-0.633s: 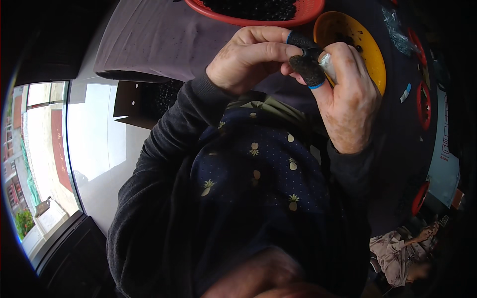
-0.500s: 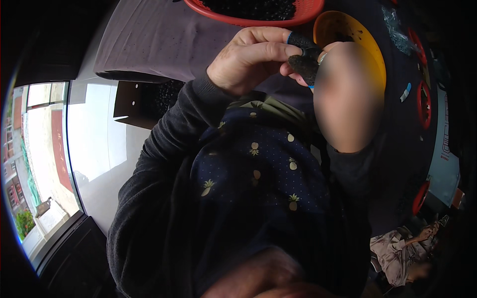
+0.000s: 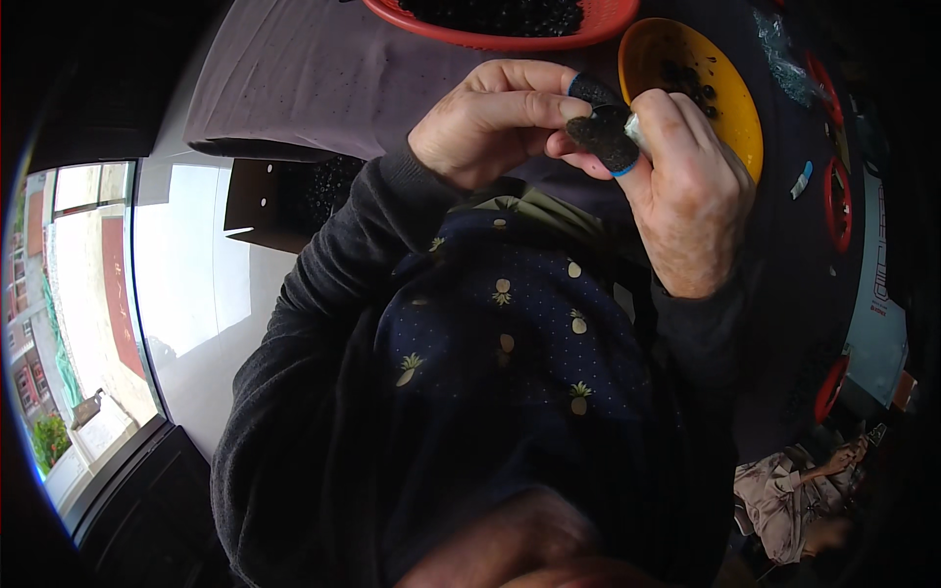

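My left hand is closed in a pinch, a black cover with a blue edge on its index fingertip. Fingertip to fingertip with it, above my lap, my right hand is closed too. Its thumb wears a black, blue-edged finger cover. A small whitish object shows between the right thumb and fingers. Whatever the left fingertips pinch is too small and hidden to make out. Just beyond my right hand lies a yellow bowl with several small round black pieces in it.
A red basket of small black pieces stands at the far edge. Grey-purple cloth covers the table. A cardboard box with dark pieces is at the left. Clear plastic lies far right; another person sits lower right.
My right hand was smeared by motion over the yellow bowl's near side and is now still, lower and against the left fingertips. More of the bowl's black pieces show. The left hand has barely moved.
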Demonstrator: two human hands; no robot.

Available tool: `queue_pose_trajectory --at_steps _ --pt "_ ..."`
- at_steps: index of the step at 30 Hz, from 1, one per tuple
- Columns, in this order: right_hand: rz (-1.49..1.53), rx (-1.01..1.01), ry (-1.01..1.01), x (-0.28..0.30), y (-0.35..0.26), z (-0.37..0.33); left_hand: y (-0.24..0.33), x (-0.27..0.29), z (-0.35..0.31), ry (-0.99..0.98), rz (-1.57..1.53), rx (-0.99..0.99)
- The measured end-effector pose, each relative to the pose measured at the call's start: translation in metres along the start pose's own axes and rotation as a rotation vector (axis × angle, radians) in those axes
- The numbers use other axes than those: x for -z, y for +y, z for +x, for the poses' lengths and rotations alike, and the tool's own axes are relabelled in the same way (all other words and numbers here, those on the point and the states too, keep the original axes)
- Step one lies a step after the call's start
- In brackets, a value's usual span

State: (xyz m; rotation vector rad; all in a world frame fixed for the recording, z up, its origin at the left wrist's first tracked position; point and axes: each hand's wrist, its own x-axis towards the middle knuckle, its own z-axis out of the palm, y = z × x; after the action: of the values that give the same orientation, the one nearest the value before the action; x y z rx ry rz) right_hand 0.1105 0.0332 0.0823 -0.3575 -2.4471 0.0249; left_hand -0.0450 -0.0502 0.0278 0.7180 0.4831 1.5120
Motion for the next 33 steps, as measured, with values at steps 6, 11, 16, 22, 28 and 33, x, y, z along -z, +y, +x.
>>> queue_pose_trajectory --at_steps 6,11,16,22,28,33 --pt "0.002 0.098 -0.052 0.002 0.009 0.0 0.0 0.001 0.001 0.021 -0.038 0.07" --pt "0.004 0.19 -0.112 0.005 0.014 -0.001 -0.004 0.005 0.0 0.01 -0.146 0.156" --pt "0.086 0.224 -0.157 0.012 0.015 0.001 -0.004 0.004 -0.001 0.04 -0.186 0.155" --pt "0.097 0.041 -0.077 0.009 0.008 -0.005 -0.004 0.004 0.002 -0.044 -0.183 0.094" --pt "0.068 -0.118 -0.085 0.011 -0.002 -0.006 -0.004 -0.001 0.001 -0.039 -0.072 0.023" --pt "0.07 -0.171 -0.103 0.011 -0.008 -0.005 -0.003 -0.002 0.001 -0.036 0.008 0.011"
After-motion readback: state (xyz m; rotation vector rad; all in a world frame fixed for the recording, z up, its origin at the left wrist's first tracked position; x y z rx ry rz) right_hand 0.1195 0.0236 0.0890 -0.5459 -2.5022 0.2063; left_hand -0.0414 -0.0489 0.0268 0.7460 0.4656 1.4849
